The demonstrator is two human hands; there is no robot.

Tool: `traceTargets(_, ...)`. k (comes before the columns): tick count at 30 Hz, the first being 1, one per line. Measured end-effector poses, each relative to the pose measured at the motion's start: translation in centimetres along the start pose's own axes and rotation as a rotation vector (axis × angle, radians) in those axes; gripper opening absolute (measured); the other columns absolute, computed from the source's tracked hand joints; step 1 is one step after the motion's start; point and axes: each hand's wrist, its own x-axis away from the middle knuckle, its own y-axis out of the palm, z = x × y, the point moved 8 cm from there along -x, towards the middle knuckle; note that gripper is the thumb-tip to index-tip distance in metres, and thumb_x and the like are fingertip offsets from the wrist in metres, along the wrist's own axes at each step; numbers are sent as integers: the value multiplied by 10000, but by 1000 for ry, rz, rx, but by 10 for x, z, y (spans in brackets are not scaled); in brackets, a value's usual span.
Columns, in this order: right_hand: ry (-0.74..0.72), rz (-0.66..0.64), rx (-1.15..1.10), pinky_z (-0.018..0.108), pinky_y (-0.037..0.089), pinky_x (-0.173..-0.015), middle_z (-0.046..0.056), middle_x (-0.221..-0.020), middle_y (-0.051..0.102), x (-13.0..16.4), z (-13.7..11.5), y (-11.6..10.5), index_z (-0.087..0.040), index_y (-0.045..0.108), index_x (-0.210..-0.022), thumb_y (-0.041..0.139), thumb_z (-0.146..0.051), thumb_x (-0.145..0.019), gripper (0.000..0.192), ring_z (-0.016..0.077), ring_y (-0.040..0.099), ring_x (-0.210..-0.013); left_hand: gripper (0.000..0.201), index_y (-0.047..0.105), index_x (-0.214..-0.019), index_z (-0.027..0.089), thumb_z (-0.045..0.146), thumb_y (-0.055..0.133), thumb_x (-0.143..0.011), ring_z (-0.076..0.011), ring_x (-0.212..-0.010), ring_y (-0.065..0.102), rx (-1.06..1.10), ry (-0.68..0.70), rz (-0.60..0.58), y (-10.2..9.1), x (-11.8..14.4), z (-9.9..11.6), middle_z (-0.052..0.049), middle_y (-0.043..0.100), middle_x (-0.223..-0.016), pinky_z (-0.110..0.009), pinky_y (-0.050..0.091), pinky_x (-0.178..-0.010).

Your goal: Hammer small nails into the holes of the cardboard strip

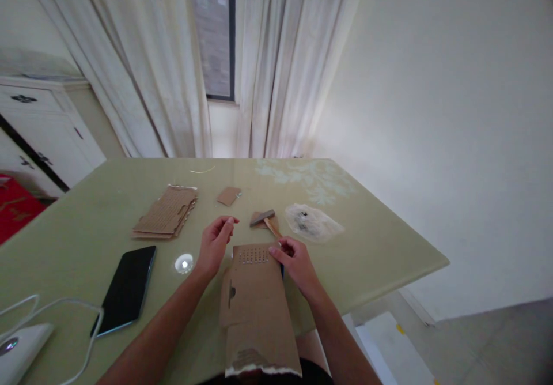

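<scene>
Cardboard strip overhung the counter's near edge. Right hand pinched its far corner; left hand hovered loosely curled, empty. Unsupported, the strip could slip off. Hammer lay beyond.

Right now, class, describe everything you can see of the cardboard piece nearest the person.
The cardboard piece is a long brown strip lying flat on the green table, its torn near end overhanging the edge. Rows of small holes or dots line its far end. A dark mark sits on its left flap. The right hand rests at its far right corner; the left hand hovers beside it.
</scene>
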Motion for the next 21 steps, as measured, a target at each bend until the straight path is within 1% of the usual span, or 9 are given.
traceTargets(2, 26, -31, -23, 262, 335, -597, -46, -666, 567, -6, -4, 2, -190, 717, -759, 956, -503, -731, 395, 132, 444, -641, 591, 740, -899, 182, 769, 693, -849, -125, -572, 475, 8, -33, -2, 3, 4, -16, 36, 528, -661, -233, 393, -541)
traceTargets(4, 85, -73, -79, 242, 285, -531, -51, -648, 556, -15, -7, 6, -192, 700, -784, 948, -548, -739, 436, 106, 417, -568, 562, 765, -939, 190, 744, 686, -885, -150, -639, 566, 9, -60, -19, 3, 14, -25, -8, 642, -756, -252, 461, -586)
traceTargets(6, 115, -85, -145, 235, 198, -471, -68, -612, 526, -31, -12, 10, -193, 692, -810, 947, -570, -737, 461, 80, 349, -495, 541, 788, -979, 204, 726, 656, -927, -197, -754, 655, 21, -71, -65, 4, 23, -27, -50, 729, -866, -289, 534, -658)
traceTargets(8, 117, -54, -185, 240, 171, -445, -80, -577, 508, -51, -15, 13, -191, 690, -817, 940, -592, -730, 480, 73, 313, -455, 551, 802, -991, 210, 732, 632, -943, -242, -849, 701, 30, -51, -115, 4, 28, -23, -74, 769, -933, -333, 584, -736)
traceTargets(11, 121, -12, -219, 236, 328, -499, -56, -605, 590, -79, -10, 18, -189, 694, -804, 953, -639, -658, 540, 97, 444, -499, 524, 814, -1054, 198, 685, 647, -954, -277, -954, 726, -27, 49, -176, 4, 29, -15, -109, 793, -1042, -387, 614, -851)
traceTargets(12, 121, -10, -221, 243, 380, -541, -44, -627, 620, -85, -6, 20, -187, 695, -790, 961, -652, -630, 559, 111, 496, -537, 485, 817, -1076, 196, 642, 675, -951, -282, -978, 728, -65, 89, -188, 5, 28, -12, -119, 796, -1076, -397, 617, -874)
traceTargets(14, 133, -23, -226, 254, 427, -590, -28, -655, 657, -90, 3, 24, -184, 697, -761, 973, -659, -604, 571, 131, 555, -584, 374, 832, -1055, 199, 537, 733, -930, -286, -990, 734, -146, 154, -194, 6, 27, -9, -127, 802, -1085, -402, 623, -878)
traceTargets(17, 208, -71, -322, 262, 458, -593, -9, -679, 700, -81, 19, 33, -185, 714, -801, 961, -639, -674, 532, 146, 597, -579, 208, 848, -919, 211, 393, 746, -917, -277, -934, 748, -235, 231, -164, 4, 28, -2, -119, 808, -1007, -376, 631, -819)
traceTargets(21, 266, -213, -447, 308, 542, -668, 60, -806, 791, -61, 23, 48, -166, 786, -951, 961, -559, -734, 482, 193, 700, -633, 151, 855, -865, 220, 298, 726, -879, -254, -817, 742, -268, 365, -107, -1, 33, 14, -105, 800, -934, -326, 621, -693)
